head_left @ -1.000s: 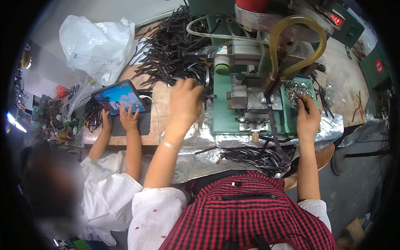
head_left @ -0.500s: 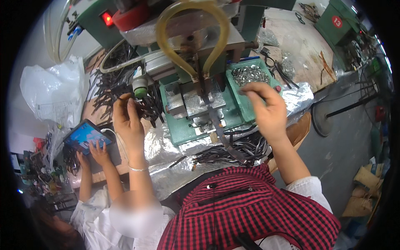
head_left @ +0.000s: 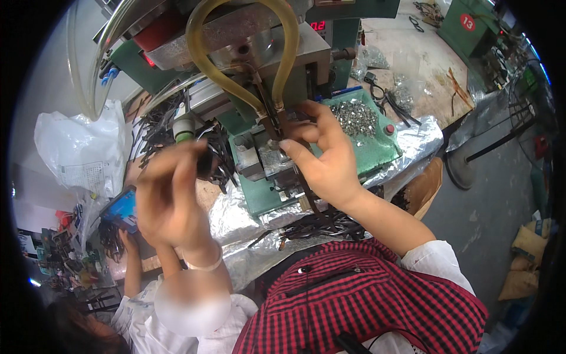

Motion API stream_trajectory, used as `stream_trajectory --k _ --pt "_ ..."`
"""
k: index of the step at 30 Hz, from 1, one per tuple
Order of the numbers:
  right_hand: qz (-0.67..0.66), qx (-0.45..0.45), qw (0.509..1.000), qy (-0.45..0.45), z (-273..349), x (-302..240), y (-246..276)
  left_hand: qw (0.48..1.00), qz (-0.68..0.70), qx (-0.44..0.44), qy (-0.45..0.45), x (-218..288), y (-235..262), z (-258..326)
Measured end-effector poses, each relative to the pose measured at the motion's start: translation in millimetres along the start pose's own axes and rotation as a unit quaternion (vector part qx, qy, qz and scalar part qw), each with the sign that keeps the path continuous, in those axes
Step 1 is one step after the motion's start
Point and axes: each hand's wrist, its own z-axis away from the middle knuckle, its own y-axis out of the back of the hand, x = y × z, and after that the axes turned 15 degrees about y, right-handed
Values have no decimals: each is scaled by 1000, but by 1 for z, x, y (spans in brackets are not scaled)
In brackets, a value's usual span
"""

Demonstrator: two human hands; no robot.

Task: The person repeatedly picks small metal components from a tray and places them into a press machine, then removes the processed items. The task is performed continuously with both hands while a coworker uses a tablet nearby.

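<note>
My right hand (head_left: 330,162) reaches into the green bench press (head_left: 247,197), thumb and fingers closed together beside the metal block (head_left: 274,156) under the press head. Whatever lies between those fingertips is too small or hidden to make out. A dark strip (head_left: 311,197) hangs from that spot toward the pile of similar strips (head_left: 318,227) at the front. My left hand (head_left: 171,200) is raised left of the press, near a heap of dark strips (head_left: 218,159); motion smears its fingers. Small shiny metal pieces (head_left: 355,117) fill part of the green tray (head_left: 374,150) on the right.
A yellowish hose (head_left: 289,53) loops before the press head. A green-tipped knob (head_left: 184,130) stands left of the press. Another person's hand (head_left: 127,241) touches a tablet (head_left: 121,209) on the left. A white plastic bag (head_left: 82,147) lies behind it. Foil (head_left: 421,135) covers the bench edge.
My right hand has moved left from the tray of metal pieces to the press block. My left hand has come nearer and lower, blurring. The strip's lower end has shifted left.
</note>
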Motion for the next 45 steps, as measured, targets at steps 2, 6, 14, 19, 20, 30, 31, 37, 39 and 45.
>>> stream_trajectory --k 2,6,14,19,20,30,31,37,39,45 --pt "-34 8 997 -67 -3 -12 1 999 -11 16 35 -4 -5 -9" --pt "20 -84 994 -64 3 -36 11 994 12 -60 -94 -9 -17 24" --pt "176 83 980 -28 -1 48 108 906 -250 -146 -308 -24 -59 59" --pt "348 -33 936 -32 42 64 136 908 -250 -166 -293 -31 -55 63" --pt "356 -48 933 -16 43 62 131 909 -250 -171 -287 -31 -54 63" --pt "503 -105 858 20 37 73 95 938 -284 -169 -104 -3 -16 107" --pt "477 -56 876 38 45 79 98 928 -319 -161 -107 -2 2 112" --pt "340 19 940 -20 34 64 94 927 -319 192 48 -11 89 58" --pt "319 4 948 19 26 61 82 873 -481 85 5 -25 88 32" --pt "309 9 951 -3 31 70 84 725 -684 -67 29 -168 111 42"
